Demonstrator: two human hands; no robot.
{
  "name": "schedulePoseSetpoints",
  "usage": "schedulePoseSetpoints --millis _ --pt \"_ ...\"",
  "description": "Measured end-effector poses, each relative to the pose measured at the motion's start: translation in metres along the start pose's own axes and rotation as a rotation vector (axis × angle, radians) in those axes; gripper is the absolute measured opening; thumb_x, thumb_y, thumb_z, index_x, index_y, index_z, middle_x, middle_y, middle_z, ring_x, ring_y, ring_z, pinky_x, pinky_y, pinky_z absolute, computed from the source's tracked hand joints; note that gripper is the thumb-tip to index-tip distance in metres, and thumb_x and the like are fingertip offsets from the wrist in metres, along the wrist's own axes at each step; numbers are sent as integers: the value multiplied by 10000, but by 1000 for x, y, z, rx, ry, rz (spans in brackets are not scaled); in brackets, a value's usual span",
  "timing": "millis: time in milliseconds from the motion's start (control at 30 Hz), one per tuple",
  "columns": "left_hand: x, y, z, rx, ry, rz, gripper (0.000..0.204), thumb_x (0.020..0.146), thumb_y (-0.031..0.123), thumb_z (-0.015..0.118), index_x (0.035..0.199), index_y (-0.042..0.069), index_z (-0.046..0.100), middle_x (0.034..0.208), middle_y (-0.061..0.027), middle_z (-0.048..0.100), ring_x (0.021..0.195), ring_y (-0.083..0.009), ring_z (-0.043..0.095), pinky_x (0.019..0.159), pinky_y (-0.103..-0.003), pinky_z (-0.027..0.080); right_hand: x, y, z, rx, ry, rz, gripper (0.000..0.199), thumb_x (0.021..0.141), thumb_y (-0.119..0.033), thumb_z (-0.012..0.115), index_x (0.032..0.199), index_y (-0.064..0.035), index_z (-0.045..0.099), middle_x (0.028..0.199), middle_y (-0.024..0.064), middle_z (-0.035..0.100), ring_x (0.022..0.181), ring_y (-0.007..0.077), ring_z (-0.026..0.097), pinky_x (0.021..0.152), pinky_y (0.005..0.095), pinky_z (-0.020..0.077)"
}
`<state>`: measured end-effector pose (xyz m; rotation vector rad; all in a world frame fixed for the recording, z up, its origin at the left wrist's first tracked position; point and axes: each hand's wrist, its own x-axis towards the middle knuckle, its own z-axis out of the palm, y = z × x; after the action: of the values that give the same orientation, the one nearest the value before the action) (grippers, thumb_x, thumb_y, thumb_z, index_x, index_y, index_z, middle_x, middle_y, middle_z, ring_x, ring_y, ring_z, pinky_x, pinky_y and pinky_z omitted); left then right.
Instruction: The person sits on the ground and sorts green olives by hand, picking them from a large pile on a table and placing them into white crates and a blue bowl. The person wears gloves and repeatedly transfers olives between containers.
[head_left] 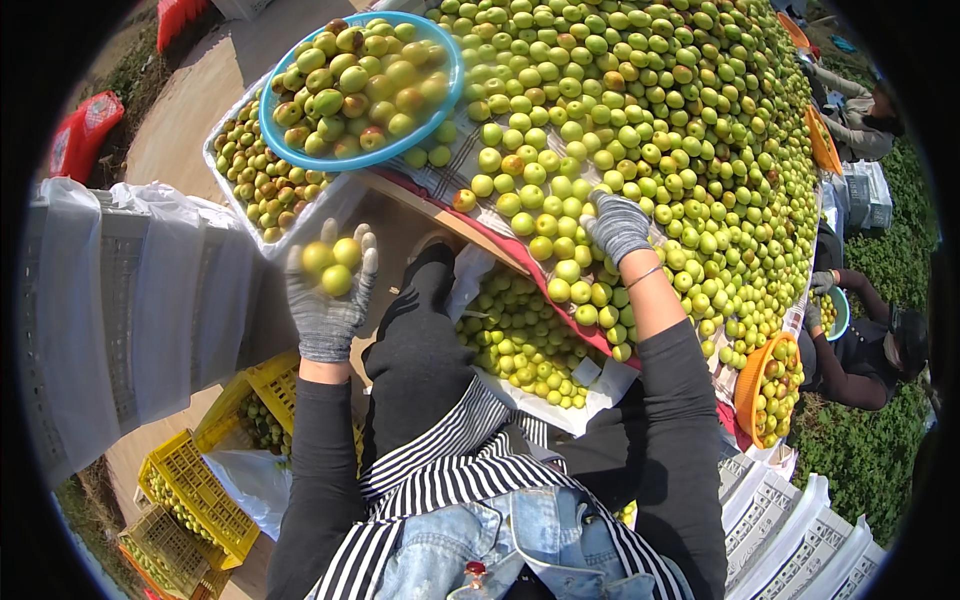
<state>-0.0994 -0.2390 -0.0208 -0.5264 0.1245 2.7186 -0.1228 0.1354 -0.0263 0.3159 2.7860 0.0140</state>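
Observation:
My left hand [330, 297], in a grey knit glove, is palm up with fingers spread. Several yellow-green jujubes [344, 252] rest on its palm and fingers. My right hand [618, 226], gloved the same way, reaches over the near edge of a large heap of green jujubes [640, 110] on a cloth-covered table. Its fingers curl down among the fruit, and what lies under them is hidden. A blue-rimmed basin [452, 100] of redder jujubes stands beyond my left hand, some of its fruit blurred. Below the table edge, a white-lined container [585, 420] holds more green jujubes.
A white-lined crate [215, 165] of reddish jujubes sits under the basin. Draped white crates [165, 300] are stacked at the left, with yellow crates [215, 500] nearer. An orange basket [745, 395] stands at the right, near a co-worker [850, 350]. Pale crates [790, 530] stand lower right.

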Motion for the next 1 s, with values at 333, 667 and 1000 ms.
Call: schedulePoseSetpoints --millis 333,667,1000 --pt "125 28 -155 128 469 -185 450 831 518 520 1022 113 564 952 -157 551 749 -269 562 577 -328 546 3 60 8 1224 131 136 239 777 -157 579 980 -32 575 805 23 584 658 117 552 577 213 455" --pt "236 -23 -151 288 311 -113 317 874 400 521 1039 129 527 989 -64 531 931 -228 511 748 -380 507 -96 90 -17 2200 -147 -24 241 769 -164 565 938 -3 506 707 138 495 518 176 437 463 232 398" --pt "305 -38 -155 345 240 -135 297 878 330 508 1066 101 527 1010 -89 544 935 -243 530 776 -381 501 -152 61 16 2239 211 246 257 939 -306 431 893 -58 480 679 91 459 409 120 384 362 206 323"
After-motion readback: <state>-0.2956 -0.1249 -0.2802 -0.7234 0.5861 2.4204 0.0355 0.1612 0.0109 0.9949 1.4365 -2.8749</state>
